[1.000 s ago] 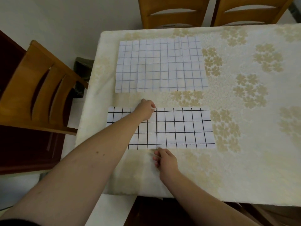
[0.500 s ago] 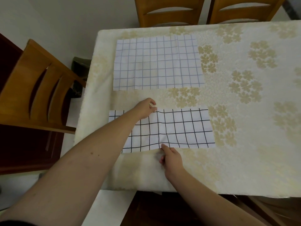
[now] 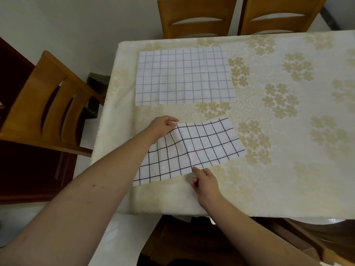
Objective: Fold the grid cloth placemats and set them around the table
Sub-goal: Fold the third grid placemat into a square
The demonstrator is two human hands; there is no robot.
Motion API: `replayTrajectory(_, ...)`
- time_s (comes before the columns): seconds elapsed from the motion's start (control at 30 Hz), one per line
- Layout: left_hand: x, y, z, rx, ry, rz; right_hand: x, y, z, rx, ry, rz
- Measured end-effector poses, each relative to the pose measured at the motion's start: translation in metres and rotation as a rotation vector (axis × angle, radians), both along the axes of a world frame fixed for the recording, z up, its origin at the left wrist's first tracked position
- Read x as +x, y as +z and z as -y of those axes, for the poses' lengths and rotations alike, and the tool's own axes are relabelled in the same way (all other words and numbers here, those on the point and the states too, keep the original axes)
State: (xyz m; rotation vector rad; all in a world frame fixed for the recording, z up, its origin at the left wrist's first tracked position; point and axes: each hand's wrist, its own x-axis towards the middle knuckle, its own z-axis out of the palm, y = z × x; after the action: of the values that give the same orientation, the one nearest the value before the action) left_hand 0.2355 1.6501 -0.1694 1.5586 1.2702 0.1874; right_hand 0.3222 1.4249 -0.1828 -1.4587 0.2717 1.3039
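A white placemat with a bold black grid (image 3: 199, 146) lies near the table's front left, folded into a long strip and now buckled and skewed. My left hand (image 3: 162, 127) pinches its far edge at the middle and holds that edge raised. At the near edge's middle, my right hand (image 3: 204, 179) pinches the cloth with thumb and forefinger. A second placemat with a thin blue-grey grid (image 3: 184, 77) lies flat and creased farther back, untouched.
The table (image 3: 288, 150) wears a cream cloth with tan flower prints. One wooden chair (image 3: 50, 104) stands at the left side and two chairs (image 3: 196, 16) at the far edge. A dark wooden seat (image 3: 182, 242) is below the near edge.
Both hands took hold of the black-grid placemat at its middle. Its centre has lifted and buckled, and its left half has swung toward me, so the strip lies bent and skewed.
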Motion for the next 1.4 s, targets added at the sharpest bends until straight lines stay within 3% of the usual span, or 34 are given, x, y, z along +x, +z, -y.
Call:
replayTrajectory(0.37,-0.022,0.054,0.024,0.033,0.043,0.172,0.017,0.052,0.022,0.121,-0.087,0.165)
replayTrajectory(0.73,-0.056,0.089,0.051,0.034,0.092,0.296,0.037,0.091,0.039,0.227,0.238,0.852)
replayTrajectory(0.97,-0.082,0.102,0.083,0.134,0.144,0.364,0.04,0.1,0.044,0.271,0.22,0.993)
replayTrajectory(1.2,-0.11,0.11,0.104,0.261,0.21,0.445,0.027,0.111,0.051,0.366,0.211,0.951)
replayTrajectory(1.4,-0.127,0.112,0.113,0.304,0.175,0.46,0.019,0.118,0.056,0.307,0.294,1.066)
